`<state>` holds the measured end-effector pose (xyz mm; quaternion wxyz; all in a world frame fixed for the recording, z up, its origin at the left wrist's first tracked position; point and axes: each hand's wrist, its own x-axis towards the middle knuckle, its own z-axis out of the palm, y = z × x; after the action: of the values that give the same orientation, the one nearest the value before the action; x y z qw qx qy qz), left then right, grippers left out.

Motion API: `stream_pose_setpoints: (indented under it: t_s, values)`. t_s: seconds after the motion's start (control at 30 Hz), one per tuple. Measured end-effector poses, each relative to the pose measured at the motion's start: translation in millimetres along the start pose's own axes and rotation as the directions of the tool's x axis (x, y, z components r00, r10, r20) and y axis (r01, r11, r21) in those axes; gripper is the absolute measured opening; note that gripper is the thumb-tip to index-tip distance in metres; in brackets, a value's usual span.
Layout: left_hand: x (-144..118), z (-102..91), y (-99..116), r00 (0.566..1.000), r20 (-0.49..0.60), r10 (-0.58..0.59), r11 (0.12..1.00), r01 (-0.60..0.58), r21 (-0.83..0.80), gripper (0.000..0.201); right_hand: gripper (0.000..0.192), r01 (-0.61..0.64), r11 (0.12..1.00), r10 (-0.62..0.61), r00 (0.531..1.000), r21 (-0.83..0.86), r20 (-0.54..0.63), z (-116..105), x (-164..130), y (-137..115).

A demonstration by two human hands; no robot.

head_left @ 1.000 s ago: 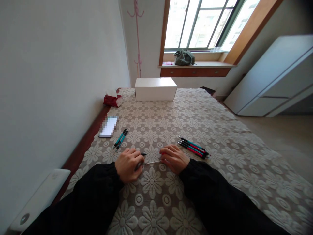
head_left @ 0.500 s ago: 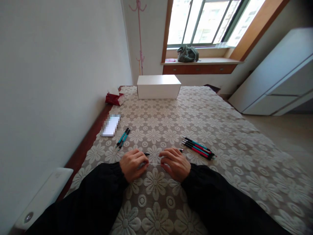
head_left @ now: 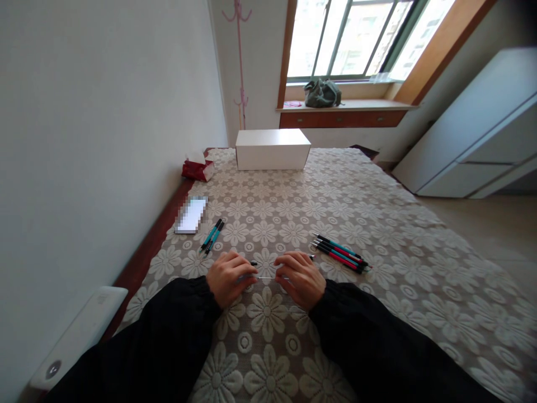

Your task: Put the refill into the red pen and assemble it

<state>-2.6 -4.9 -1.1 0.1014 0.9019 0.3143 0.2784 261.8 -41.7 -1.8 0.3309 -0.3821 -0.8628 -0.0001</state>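
My left hand (head_left: 231,279) has its thumb and fingers pinched on one end of a thin pale rod (head_left: 265,277). At the rod's other end, the fingertips of my right hand (head_left: 300,280) are closed on it. The rod spans the small gap between my hands, level and just above the cloth. A short black pen part (head_left: 253,263) pokes out beyond my left fingers. Past my right fingers shows a dark tip with a bright end (head_left: 311,257); the hand hides the rest. Several pens (head_left: 339,253), black with teal or red, lie right of my right hand.
Two teal and black pens (head_left: 212,237) rest on the flowered cloth (head_left: 268,201) at left, near a blurred phone (head_left: 192,215). Farther back are a red tissue pack (head_left: 197,169) and a long white box (head_left: 272,150). A white device (head_left: 79,336) stands by the left wall.
Both hands have risen very slightly, and the left has shifted a little to the right. The thin rod stays between them; the pens lie as before.
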Motion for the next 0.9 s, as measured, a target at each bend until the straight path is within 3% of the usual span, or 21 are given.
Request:
stream_pose_setpoints:
  t_s: [0.13, 0.27, 0.43, 0.63, 0.9]
  values:
    - [-1, 0.7, -1, 0.999, 0.050, -0.010, 1.000, 0.010, 0.005, 0.020, 0.012, 0.007, 1.000, -0.007, 1.000, 0.024, -0.011, -4, 0, 5]
    - [-1, 1.8, -2, 0.998, 0.054, -0.028, 1.000, 0.028, 0.003, 0.019, 0.018, -0.061, 0.998, 0.060, 0.998, -0.023, -0.016, -17, 0, 25]
    - [-1, 0.2, 0, 0.999, 0.040, -0.030, 1.000, 0.030, 0.000, 0.017, 0.009, 0.009, 0.982, 0.014, 0.992, -0.186, 0.123, -26, -1, 46]
    - [1, -6.1, 5, 0.998, 0.036, -0.042, 0.999, 0.042, -0.009, 0.016, 0.026, 0.166, 0.957, -0.139, 0.982, -0.238, 0.126, -29, 2, 44]
    - [3, -8.8, 9, 0.996, 0.044, -0.075, 0.997, 0.075, 0.000, 0.012, 0.032, 0.141, 0.973, -0.126, 0.988, -0.184, 0.090, -26, -3, 45]
